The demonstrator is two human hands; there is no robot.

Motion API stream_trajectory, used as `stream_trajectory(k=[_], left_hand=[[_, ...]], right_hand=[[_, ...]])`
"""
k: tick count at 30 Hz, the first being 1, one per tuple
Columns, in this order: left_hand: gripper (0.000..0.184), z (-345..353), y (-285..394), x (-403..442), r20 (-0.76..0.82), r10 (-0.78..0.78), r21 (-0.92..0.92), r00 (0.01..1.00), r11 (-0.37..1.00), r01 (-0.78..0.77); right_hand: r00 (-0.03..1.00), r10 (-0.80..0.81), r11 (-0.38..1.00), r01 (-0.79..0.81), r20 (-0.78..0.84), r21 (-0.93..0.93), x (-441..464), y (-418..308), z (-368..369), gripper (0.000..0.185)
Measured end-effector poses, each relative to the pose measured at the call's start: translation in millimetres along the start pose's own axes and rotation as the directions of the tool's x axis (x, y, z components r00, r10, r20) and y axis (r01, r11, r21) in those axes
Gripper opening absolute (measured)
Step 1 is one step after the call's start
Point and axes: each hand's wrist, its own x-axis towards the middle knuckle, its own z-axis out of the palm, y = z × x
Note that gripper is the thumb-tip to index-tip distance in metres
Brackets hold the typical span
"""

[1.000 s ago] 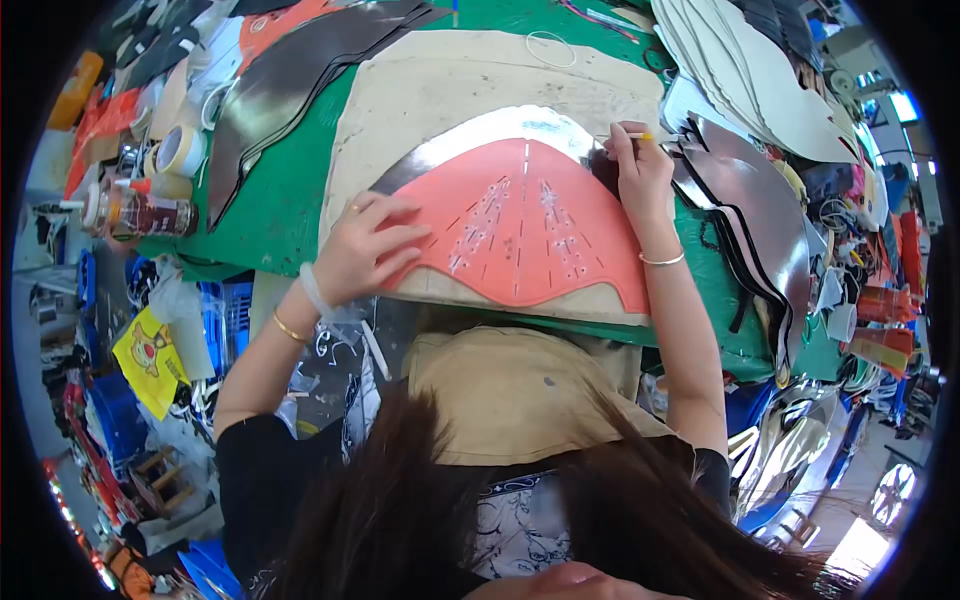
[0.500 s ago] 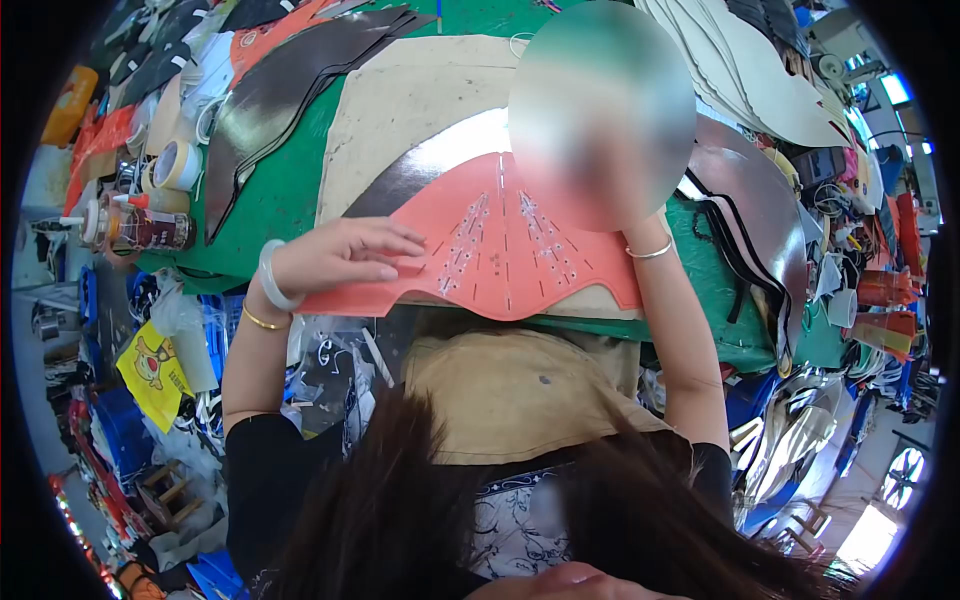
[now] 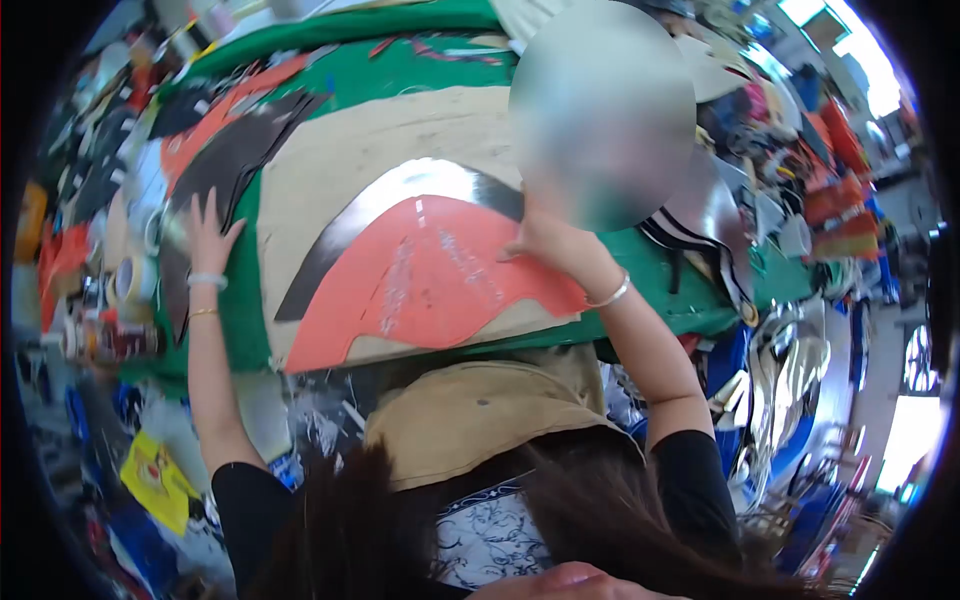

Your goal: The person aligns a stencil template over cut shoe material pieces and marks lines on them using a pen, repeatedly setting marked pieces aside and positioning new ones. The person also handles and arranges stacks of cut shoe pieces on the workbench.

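A red curved template (image 3: 400,280) with slots and small marks lies over a shiny dark sheet (image 3: 335,235), both on a beige board (image 3: 300,170). At the left, my left hand (image 3: 210,235) is spread with fingers apart at the edge of a stack of dark curved pieces (image 3: 230,150). My right hand (image 3: 550,235) is at the template's right side, its thumb over the red surface. A blurred round patch hides most of its fingers, so anything held there cannot be made out.
The green table (image 3: 625,265) carries more dark curved pieces (image 3: 705,215) at the right. Tape rolls (image 3: 135,280) and a jar (image 3: 110,340) stand at the left. A yellow bag (image 3: 158,483) hangs below the left edge.
My left hand has left the red template and moved left to the dark stack. My right hand has come lower, onto the template's right side. The whole view has shifted and tilted.
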Motion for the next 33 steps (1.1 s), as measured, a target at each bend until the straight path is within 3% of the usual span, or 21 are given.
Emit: stream_trajectory(k=[2,6,7,10,12,13,15,16,17,18,19,20,21,22,23,24,27,29,30,31,33], left_hand=[[0.06,38.8,-34.8,14.4,0.275,-0.038,-0.372,0.961,0.917,0.143],[0.051,53.8,-51.8,31.3,0.343,0.002,-0.295,0.939,0.95,0.105],[0.05,58.1,-52.7,33.8,0.349,0.005,-0.293,0.937,0.95,0.105],[0.052,54.7,-40.0,38.0,0.353,-0.03,-0.367,0.935,0.915,0.167],[0.054,30.9,2.1,34.1,0.326,-0.157,-0.115,0.932,0.972,0.204],[0.055,17.8,18.9,33.5,0.301,-0.22,0.016,0.928,0.974,0.226],[0.057,52.0,-7.1,41.1,0.282,-0.18,-0.076,0.943,0.975,0.209],[0.057,65.9,-19.0,43.2,0.274,-0.172,-0.116,0.946,0.971,0.21],[0.057,69.0,-22.9,47.5,0.279,-0.132,-0.129,0.951,0.976,0.173],[0.057,77.4,-27.2,51.0,0.251,-0.064,-0.165,0.966,0.98,0.108],[0.056,65.2,-15.1,52.5,0.23,-0.055,-0.166,0.972,0.981,0.095],[0.055,67.4,-11.8,53.5,0.19,-0.066,-0.207,0.979,0.973,0.106],[0.056,48.0,0.2,55.8,0.221,-0.106,-0.226,0.969,0.961,0.157],[0.057,54.9,-3.5,57.3,0.2,-0.078,-0.211,0.977,0.97,0.121],[0.057,49.6,-0.3,59.6,0.268,-0.098,-0.179,0.958,0.972,0.15],[0.059,32.1,11.7,59.1,0.286,-0.12,-0.117,0.951,0.98,0.159],[0.054,31.5,18.0,63.2,0.318,-0.078,-0.069,0.945,0.992,0.105],[0.051,15.1,27.5,69.3,0.351,-0.08,-0.041,0.933,0.994,0.101],[0.05,16.9,25.5,71.9,0.369,-0.071,-0.059,0.927,0.993,0.099],[0.048,20.8,22.3,75.7,0.389,-0.058,-0.077,0.92,0.992,0.095],[0.045,19.7,20.3,82.0,0.453,-0.054,-0.116,0.89,0.986,0.119]], right_hand=[[0.998,0.031,0.997,-0.034,0.045,0.071,0.5,5.8,-0.6,0.068],[0.997,-0.012,0.968,-0.006,0.071,0.252,-2.2,8.8,-6.4,0.041],[0.997,-0.072,0.941,0.071,-0.008,0.33,-6.0,7.2,-6.7,0.027],[0.974,-0.125,0.895,0.192,-0.187,0.403,-13.4,2.8,-21.2,0.026],[1.0,0.014,0.643,0.013,-0.029,0.766,-18.5,6.7,-40.4,0.027],[0.954,-0.083,0.742,0.251,-0.287,0.621,-18.1,16.9,-48.0,0.028],[0.96,0.251,0.597,-0.056,-0.121,0.8,-30.2,44.2,-86.9,0.031],[0.926,0.356,0.457,-0.054,-0.127,0.888,-41.1,54.5,-110.5,0.031],[0.903,0.378,0.463,0.006,-0.203,0.887,-43.2,103.0,-113.8,0.029],[0.841,0.501,0.555,-0.129,-0.206,0.822,-48.6,140.6,-133.8,0.028],[0.857,0.304,0.863,-0.063,-0.417,0.501,-68.9,166.5,-147.5,0.031],[0.934,-0.07,0.901,-0.091,-0.35,-0.423,-81.9,249.9,-156.9,0.037],[0.921,0.152,0.98,-0.188,-0.358,-0.068,-89.9,270.4,-167.2,0.041],[0.862,0.367,0.916,-0.271,-0.349,0.295,-97.8,289.4,-177.7,0.045],[0.797,0.24,0.827,-0.466,-0.554,-0.313,-104.9,299.3,-180.8,0.047],[0.655,0.169,0.982,-0.174,-0.736,0.07,-103.4,332.1,-164.7,0.045],[0.865,0.29,0.933,-0.159,-0.409,0.324,-98.0,170.3,-132.5,0.037],[0.939,0.284,0.943,-0.236,-0.195,0.234,-90.3,75.3,-80.1,0.051],[0.985,0.022,0.966,0.023,-0.17,0.258,-91.1,46.5,-51.9,0.061],[0.995,0.069,0.9,-0.031,-0.07,0.435,-92.7,6.0,-35.8,0.067],[0.963,-0.237,0.923,0.264,-0.128,0.279,-80.2,-10.5,6.9,0.07]])
